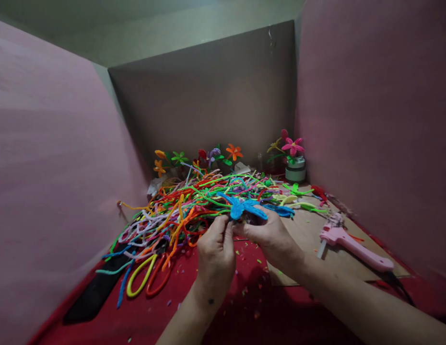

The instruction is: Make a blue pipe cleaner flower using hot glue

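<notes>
A blue pipe-cleaner flower (238, 209) with several long petals is held up between both hands, above the red cloth. My left hand (217, 247) pinches beneath its centre, fingers closed, and what lies inside the pinch is hidden. My right hand (268, 235) closes on the flower from the right, its thumb reaching toward the left fingertips and its other fingers partly behind a petal. Right behind the hands spreads a big tangled pile of coloured pipe cleaners (180, 215). More blue pipe-cleaner pieces (280, 211) lie just past the right hand.
A pink glue gun (356, 247) rests on a cardboard sheet (302, 244) at the right. Finished pipe-cleaner flowers (234, 152) stand along the back, some by a green pot (295, 170). Scraps dot the red cloth (244, 287). Panels enclose three sides.
</notes>
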`<state>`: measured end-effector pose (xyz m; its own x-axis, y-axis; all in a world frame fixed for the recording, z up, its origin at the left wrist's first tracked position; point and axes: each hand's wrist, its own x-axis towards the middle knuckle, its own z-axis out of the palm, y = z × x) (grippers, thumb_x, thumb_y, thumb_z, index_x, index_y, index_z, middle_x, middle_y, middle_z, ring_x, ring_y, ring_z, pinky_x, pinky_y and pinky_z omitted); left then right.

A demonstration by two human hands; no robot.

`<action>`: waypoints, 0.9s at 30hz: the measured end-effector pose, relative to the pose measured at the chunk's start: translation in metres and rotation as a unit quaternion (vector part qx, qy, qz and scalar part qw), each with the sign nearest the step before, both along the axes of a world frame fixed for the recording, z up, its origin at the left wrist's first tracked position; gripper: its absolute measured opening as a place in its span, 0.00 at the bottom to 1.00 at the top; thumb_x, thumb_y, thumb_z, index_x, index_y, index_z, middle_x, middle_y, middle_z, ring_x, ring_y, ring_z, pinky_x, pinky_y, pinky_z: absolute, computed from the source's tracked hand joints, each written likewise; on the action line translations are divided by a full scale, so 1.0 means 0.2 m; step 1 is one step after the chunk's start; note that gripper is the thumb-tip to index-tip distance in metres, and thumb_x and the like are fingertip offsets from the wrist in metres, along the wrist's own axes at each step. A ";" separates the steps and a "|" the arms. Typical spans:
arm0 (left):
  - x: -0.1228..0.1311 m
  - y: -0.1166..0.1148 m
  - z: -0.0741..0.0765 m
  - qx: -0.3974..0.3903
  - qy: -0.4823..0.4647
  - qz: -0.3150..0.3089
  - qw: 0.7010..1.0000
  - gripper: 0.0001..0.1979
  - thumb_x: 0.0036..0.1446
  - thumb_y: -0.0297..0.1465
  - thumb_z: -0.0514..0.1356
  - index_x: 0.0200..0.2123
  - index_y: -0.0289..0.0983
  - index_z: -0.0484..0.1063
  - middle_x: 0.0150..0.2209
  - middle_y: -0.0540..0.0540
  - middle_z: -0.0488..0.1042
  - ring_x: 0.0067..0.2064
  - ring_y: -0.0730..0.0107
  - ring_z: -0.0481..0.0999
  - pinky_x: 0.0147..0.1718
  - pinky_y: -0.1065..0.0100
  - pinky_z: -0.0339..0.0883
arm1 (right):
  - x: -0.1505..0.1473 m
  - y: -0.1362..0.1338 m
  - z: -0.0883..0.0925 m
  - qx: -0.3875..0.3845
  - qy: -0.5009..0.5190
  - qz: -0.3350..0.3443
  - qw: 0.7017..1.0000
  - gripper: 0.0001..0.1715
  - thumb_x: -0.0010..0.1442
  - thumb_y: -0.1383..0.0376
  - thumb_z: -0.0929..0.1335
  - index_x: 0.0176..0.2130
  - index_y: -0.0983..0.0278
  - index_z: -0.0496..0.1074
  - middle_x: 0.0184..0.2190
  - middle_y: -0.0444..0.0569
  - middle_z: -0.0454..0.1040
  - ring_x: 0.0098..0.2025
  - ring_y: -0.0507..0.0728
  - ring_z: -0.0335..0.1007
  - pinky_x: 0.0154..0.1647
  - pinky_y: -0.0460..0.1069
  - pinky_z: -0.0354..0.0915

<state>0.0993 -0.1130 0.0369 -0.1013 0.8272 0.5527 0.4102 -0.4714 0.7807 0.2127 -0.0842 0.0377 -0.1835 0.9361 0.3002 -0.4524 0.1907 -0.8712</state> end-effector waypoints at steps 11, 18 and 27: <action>0.01 -0.01 0.08 -0.221 -0.345 -0.203 0.890 0.12 0.52 0.36 0.59 0.24 0.34 0.64 0.16 0.58 0.52 0.15 0.86 0.46 0.13 0.80 0.46 | 0.01 0.02 0.00 -0.081 0.098 0.104 0.986 0.06 0.43 0.67 0.74 0.24 0.64 0.73 0.17 0.38 0.65 0.19 0.45 0.53 0.17 0.42 0.48; -0.03 0.03 0.07 -0.302 -0.432 -0.328 0.784 0.05 0.44 0.23 0.61 0.26 0.31 0.66 0.18 0.57 0.56 0.15 0.89 0.40 0.09 0.85 0.43 | 0.04 0.04 0.01 -0.182 0.078 0.184 0.963 0.09 0.37 0.66 0.74 0.21 0.66 0.71 0.15 0.40 0.66 0.18 0.45 0.56 0.15 0.40 0.47; -0.04 0.07 0.02 -0.149 -0.098 -0.154 0.972 0.11 0.52 0.37 0.58 0.27 0.35 0.69 0.18 0.53 0.61 0.18 0.79 0.59 0.17 0.75 0.55 | 0.02 0.06 -0.03 -0.089 0.116 0.070 0.987 0.07 0.41 0.69 0.74 0.26 0.64 0.74 0.23 0.41 0.72 0.24 0.47 0.64 0.27 0.44 0.60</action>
